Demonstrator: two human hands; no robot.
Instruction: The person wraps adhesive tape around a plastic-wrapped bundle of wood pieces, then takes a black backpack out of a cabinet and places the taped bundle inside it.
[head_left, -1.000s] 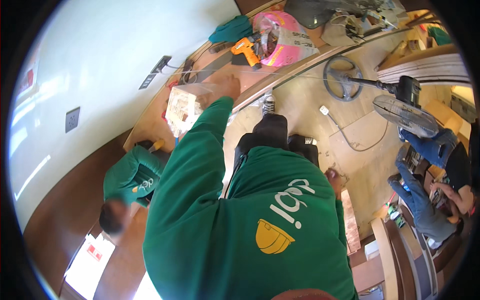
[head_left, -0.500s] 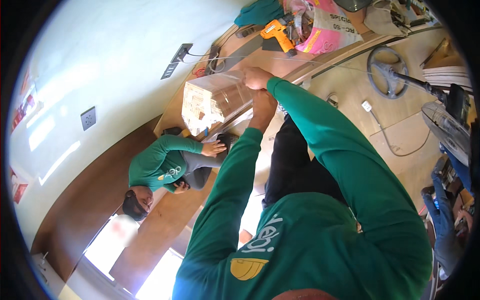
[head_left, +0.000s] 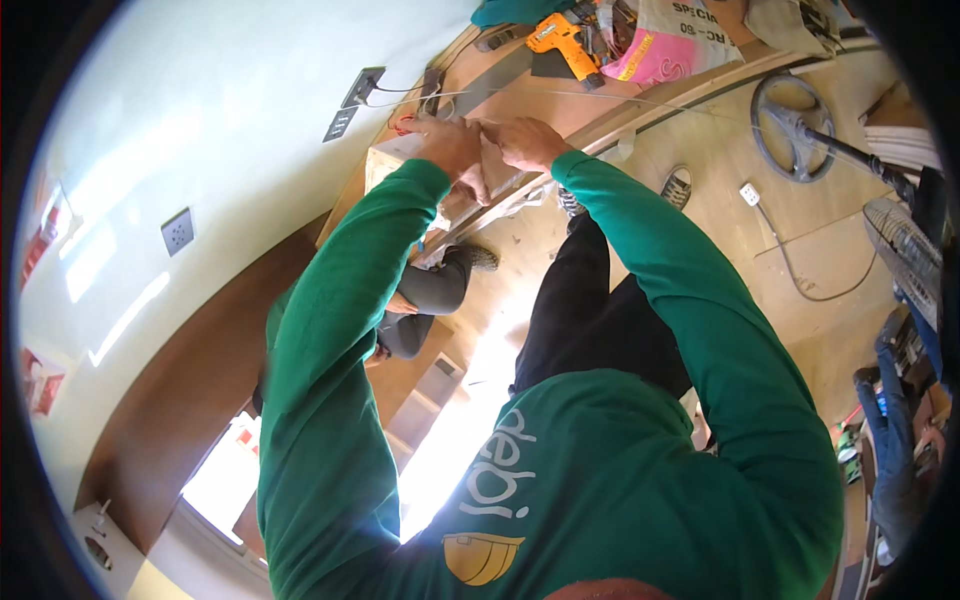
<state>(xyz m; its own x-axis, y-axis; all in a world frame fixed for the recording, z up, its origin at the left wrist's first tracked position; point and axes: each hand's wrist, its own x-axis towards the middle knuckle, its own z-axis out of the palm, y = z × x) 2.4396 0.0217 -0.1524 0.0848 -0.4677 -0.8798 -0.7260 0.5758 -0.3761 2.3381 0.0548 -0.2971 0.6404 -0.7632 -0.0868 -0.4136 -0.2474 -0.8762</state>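
- The pale wooden box (head_left: 392, 158) sits at the far end of the wooden bench (head_left: 560, 105), close against the white wall (head_left: 200, 120). Its top corner is what I can see best; my own arms cover the rest.
- My left hand (head_left: 450, 150) is on the box's near upper edge, fingers curled and pressed together in a closed grip. Whether they pinch something small or only clamp the edge, I cannot tell.
- My right hand (head_left: 525, 142) is just beside the left, touching or almost touching it, fingers bent inward toward the same spot. The fingertips are hidden from me, so I cannot say what they close on.
- A thin pale wire (head_left: 600, 97) runs from near my hands across the bench to the right. I cannot make out whether I hold it.
- As for progress, I judge the work to be in the middle: both hands are busy at one point on the box and nothing looks finished or set aside. What remains I cannot read from here.
- Farther out, an orange drill (head_left: 562, 38) and a pink sack (head_left: 665, 45) lie at the far end of the bench, well apart from my hands.
- A wall socket plate (head_left: 352, 100) is on the wall near the box.
- Below my arms another person in green (head_left: 420, 300) crouches by the bench, and a fan base (head_left: 795, 125) stands on the floor to the right.
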